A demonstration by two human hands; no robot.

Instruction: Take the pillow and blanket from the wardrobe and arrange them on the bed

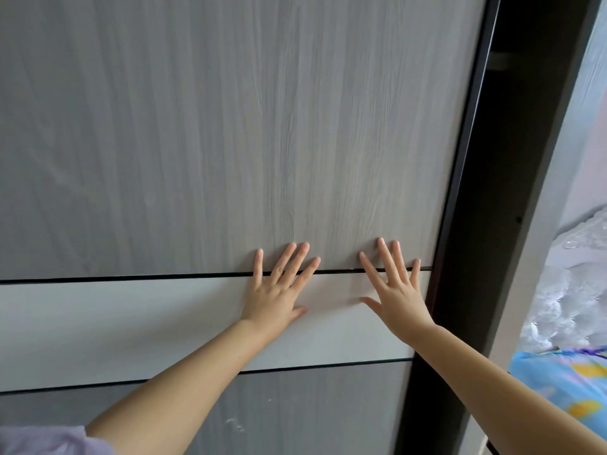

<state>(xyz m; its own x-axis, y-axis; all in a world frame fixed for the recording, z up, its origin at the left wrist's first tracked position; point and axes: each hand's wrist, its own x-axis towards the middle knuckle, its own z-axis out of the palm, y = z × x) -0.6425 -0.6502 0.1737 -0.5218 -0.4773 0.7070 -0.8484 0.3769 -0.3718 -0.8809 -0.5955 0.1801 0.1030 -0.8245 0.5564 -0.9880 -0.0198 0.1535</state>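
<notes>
A large sliding wardrobe door [197, 126] fills most of the frame, from the upper left across to a dark vertical edge strip [460, 178] right of centre. Its main panel is pale grey with fine vertical wood grain; below it, across the lower middle of the frame, runs a smooth off-white horizontal band [115, 326] set off above and below by thin black grooves, and beneath that a darker grey grained panel begins. Both hands lie flat against the door with fingers spread and holding nothing. The left hand [279, 287] sits at lower centre, palm on the white band, fingertips reaching over the upper black groove onto the grained panel. The right hand [395, 290] is just beside it to the right, close to the door's dark edge, its fingers likewise crossing the groove. Both bare forearms come up from the bottom of the frame, and a bit of lilac sleeve [42, 441] shows in the bottom left corner. Right of the door's edge is a narrow dark gap [512, 126] into the wardrobe's interior, too shadowed to make out. At the far right edge of the frame, a bulky item wrapped in crinkled clear plastic [571, 290] is visible in the middle right, and below it, in the lower right, soft bedding in light blue fabric with yellow and purple print [558, 382]; whether this is the pillow or the blanket cannot be told from here.
</notes>
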